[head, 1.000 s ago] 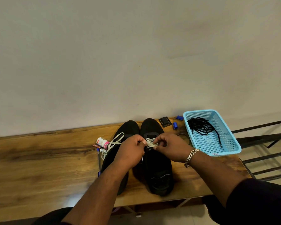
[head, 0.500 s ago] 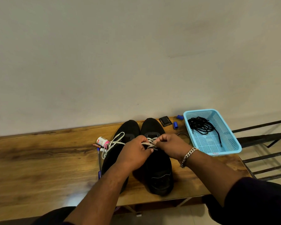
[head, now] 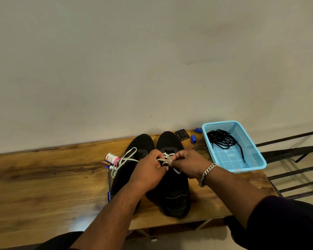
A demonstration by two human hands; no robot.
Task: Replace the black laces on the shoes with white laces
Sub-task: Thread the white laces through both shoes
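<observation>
Two black shoes stand side by side on the wooden table [head: 43, 177], toes pointing away from me. The right shoe [head: 173, 197] carries a white lace [head: 167, 156] that both hands work over its tongue. My left hand [head: 150, 170] pinches one strand of that lace. My right hand [head: 186, 165], with a silver bracelet on the wrist, pinches the other strand. The left shoe [head: 143, 143] is partly hidden under my left forearm, and its white lace [head: 126, 157] hangs loose over its left side. The black laces [head: 222, 139] lie piled in a blue basket [head: 251, 163].
A small white and pink bottle [head: 112, 157], a pen [head: 108, 179] and small tubes lie left of the shoes. A black square object [head: 182, 134] and blue caps [head: 193, 138] sit behind them. A dark metal rack [head: 296, 159] stands past the table's right end.
Both hands stayed over the right shoe's tongue. My left hand shifted slightly right and closer to the right hand, and the lace strands between them look pulled shorter.
</observation>
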